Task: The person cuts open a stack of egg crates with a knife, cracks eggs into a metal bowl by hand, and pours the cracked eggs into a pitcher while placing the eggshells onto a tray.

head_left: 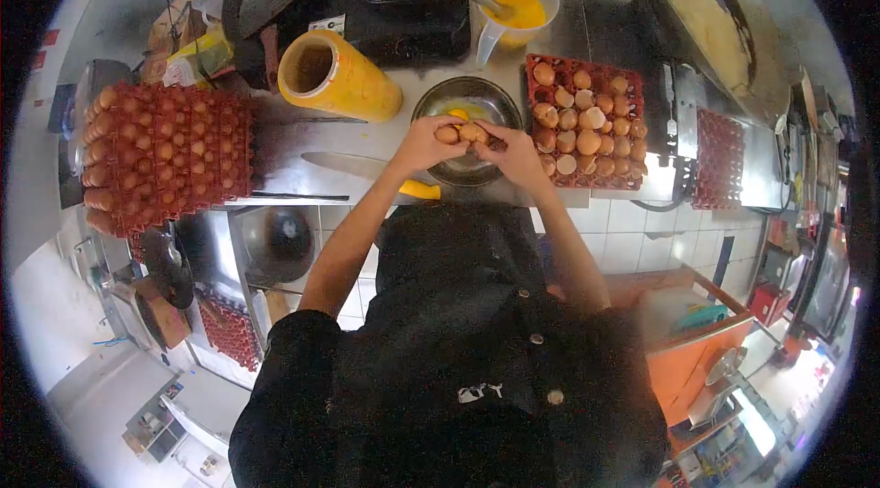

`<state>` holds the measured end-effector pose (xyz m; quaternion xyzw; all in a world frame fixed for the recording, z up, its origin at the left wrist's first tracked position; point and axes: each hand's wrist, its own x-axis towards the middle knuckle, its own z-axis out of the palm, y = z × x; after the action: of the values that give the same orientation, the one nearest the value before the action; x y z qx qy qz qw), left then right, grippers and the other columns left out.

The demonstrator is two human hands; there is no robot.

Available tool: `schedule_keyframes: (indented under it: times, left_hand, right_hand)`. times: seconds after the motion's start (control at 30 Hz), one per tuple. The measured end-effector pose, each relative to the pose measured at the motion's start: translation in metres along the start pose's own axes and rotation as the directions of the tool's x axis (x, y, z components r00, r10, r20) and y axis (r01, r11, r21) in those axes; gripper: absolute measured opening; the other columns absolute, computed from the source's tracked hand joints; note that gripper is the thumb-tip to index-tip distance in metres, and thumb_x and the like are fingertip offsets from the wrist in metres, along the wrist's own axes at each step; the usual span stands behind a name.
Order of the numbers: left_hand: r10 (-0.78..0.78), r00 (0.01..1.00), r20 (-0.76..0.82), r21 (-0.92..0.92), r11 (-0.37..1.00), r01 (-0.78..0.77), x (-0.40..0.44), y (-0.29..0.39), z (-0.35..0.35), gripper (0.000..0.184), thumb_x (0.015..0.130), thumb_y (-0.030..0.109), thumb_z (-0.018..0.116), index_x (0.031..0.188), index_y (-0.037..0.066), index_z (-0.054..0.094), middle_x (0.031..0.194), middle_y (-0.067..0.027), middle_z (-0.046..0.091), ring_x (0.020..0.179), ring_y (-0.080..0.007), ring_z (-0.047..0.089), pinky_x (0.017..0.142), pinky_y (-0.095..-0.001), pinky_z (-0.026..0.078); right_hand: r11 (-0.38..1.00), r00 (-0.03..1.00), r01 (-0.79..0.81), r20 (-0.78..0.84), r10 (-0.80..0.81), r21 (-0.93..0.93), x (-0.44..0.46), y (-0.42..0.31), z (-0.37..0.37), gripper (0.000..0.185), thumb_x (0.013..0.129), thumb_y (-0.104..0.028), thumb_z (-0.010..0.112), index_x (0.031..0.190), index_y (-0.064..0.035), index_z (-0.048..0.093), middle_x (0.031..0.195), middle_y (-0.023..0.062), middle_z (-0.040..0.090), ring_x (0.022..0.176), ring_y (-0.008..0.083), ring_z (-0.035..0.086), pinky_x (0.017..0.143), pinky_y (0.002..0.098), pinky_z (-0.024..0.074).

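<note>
Brown eggs or eggshells point(469, 133) are between my two hands, above a round metal bowl point(472, 178). My left hand point(427, 145) has its fingers closed around an egg at the bowl's left side. From the right, my right hand point(510, 154) grips brown shell at the middle of the bowl; whether it is whole or cracked is hard to tell. A yellow yolk point(459, 114) shows in the bowl behind the fingers. Close to the right of the bowl is a red tray point(587, 183) of brown eggs and broken shells.
Stacked trays of eggs point(165, 153) stand at the left. A yellow roll point(341, 77) lies behind a knife with a yellow handle point(420, 189). Behind the bowl is a jug point(516, 7) of yellow liquid with a tool in it. A large pan point(701, 11) is at the back right.
</note>
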<state>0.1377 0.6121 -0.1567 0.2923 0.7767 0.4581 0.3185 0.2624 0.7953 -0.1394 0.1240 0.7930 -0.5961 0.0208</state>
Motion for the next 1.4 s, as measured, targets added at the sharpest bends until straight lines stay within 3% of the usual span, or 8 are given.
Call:
schedule_keyframes:
  times: [0.43, 0.67, 0.77, 0.93, 1.0, 1.13, 1.2, 1.4]
  left_hand:
    - [0.090, 0.995, 0.049, -0.181, 0.980, -0.080, 0.001, -0.018, -0.009, 0.046, 0.076, 0.016, 0.079, 0.117, -0.002, 0.066, 0.105, -0.0108, 0.071, 0.095, -0.0123, 0.064, 0.087, -0.0299, 0.052]
    - [0.353, 0.935, 0.024, 0.411, 0.849, -0.331, 0.000, 0.017, -0.033, 0.042, 0.076, 0.018, 0.079, 0.113, 0.003, 0.068, 0.106, -0.0130, 0.071, 0.094, -0.0187, 0.067, 0.086, -0.0308, 0.052]
    - [0.281, 0.960, -0.014, 0.357, 0.898, -0.257, 0.001, 0.027, -0.031, 0.042, 0.075, 0.019, 0.079, 0.112, 0.002, 0.068, 0.104, -0.0133, 0.071, 0.092, -0.0186, 0.067, 0.084, -0.0306, 0.052]
    - [0.017, 0.996, 0.089, 0.149, 0.988, -0.031, -0.001, 0.032, -0.012, 0.042, 0.079, 0.021, 0.079, 0.114, 0.000, 0.067, 0.097, -0.0106, 0.070, 0.086, -0.0173, 0.066, 0.081, -0.0314, 0.053]
    - [0.114, 0.990, 0.077, 0.030, 0.993, -0.117, -0.003, 0.021, 0.002, 0.040, 0.084, 0.022, 0.077, 0.115, 0.000, 0.067, 0.090, -0.0071, 0.069, 0.078, -0.0141, 0.063, 0.073, -0.0293, 0.052]
    - [-0.151, 0.986, 0.066, -0.460, 0.873, 0.164, -0.015, -0.004, 0.017, 0.034, 0.091, 0.022, 0.071, 0.117, 0.002, 0.067, 0.080, 0.0004, 0.063, 0.064, -0.0068, 0.053, 0.057, -0.0236, 0.045]
    - [-0.170, 0.982, 0.076, -0.384, 0.904, 0.186, -0.023, -0.023, 0.017, 0.033, 0.093, 0.023, 0.069, 0.119, 0.003, 0.067, 0.079, 0.0021, 0.062, 0.061, -0.0044, 0.050, 0.054, -0.0210, 0.040]
    - [-0.175, 0.975, 0.140, -0.331, 0.919, 0.213, -0.030, -0.023, 0.004, 0.037, 0.094, 0.025, 0.068, 0.124, 0.005, 0.063, 0.086, -0.0005, 0.067, 0.065, -0.0064, 0.054, 0.058, -0.0229, 0.046]
  right_hand:
    - [0.993, 0.984, 0.099, 0.152, -0.088, -0.070, 0.008, 0.006, -0.014, 0.051, 0.087, -0.017, 0.072, 0.135, -0.0066, 0.058, 0.103, 0.0151, 0.070, 0.084, 0.0115, 0.061, 0.080, 0.0290, 0.0519]
    - [0.710, 0.859, 0.494, 0.157, -0.486, -0.503, 0.013, -0.007, -0.015, 0.058, 0.082, -0.001, 0.068, 0.138, -0.0104, 0.054, 0.127, 0.0149, 0.061, 0.102, 0.0253, 0.062, 0.086, 0.0346, 0.0532]
    - [0.824, 0.932, 0.351, 0.078, -0.354, -0.444, 0.007, -0.022, -0.006, 0.061, 0.080, -0.005, 0.068, 0.138, -0.0132, 0.053, 0.125, 0.0173, 0.061, 0.111, 0.0379, 0.060, 0.099, 0.0436, 0.0483]
    - [0.971, 0.970, 0.218, -0.092, -0.226, -0.095, -0.018, -0.016, 0.011, 0.058, 0.077, -0.006, 0.073, 0.132, -0.0121, 0.056, 0.121, 0.0186, 0.056, 0.106, 0.0394, 0.060, 0.093, 0.0434, 0.0523]
    - [0.997, 0.988, 0.070, -0.137, -0.072, -0.020, -0.028, -0.016, 0.011, 0.054, 0.078, -0.006, 0.072, 0.130, -0.0110, 0.057, 0.120, 0.0188, 0.057, 0.110, 0.0390, 0.058, 0.093, 0.0435, 0.0518]
    - [0.921, 0.888, -0.046, -0.438, -0.139, -0.387, -0.041, -0.003, -0.026, 0.042, 0.081, -0.012, 0.070, 0.122, -0.0102, 0.059, 0.123, 0.0190, 0.056, 0.107, 0.0414, 0.060, 0.085, 0.0468, 0.0546]
    - [0.832, 0.775, -0.117, -0.574, -0.265, -0.542, -0.041, 0.001, -0.053, 0.049, 0.081, -0.021, 0.074, 0.127, -0.0127, 0.058, 0.122, 0.0181, 0.060, 0.102, 0.0401, 0.061, 0.084, 0.0456, 0.0523]
    - [0.779, 0.824, -0.294, -0.560, -0.088, -0.555, -0.039, 0.008, -0.078, 0.052, 0.079, -0.021, 0.074, 0.128, -0.0141, 0.057, 0.120, 0.0176, 0.060, 0.103, 0.0416, 0.059, 0.086, 0.0478, 0.0511]
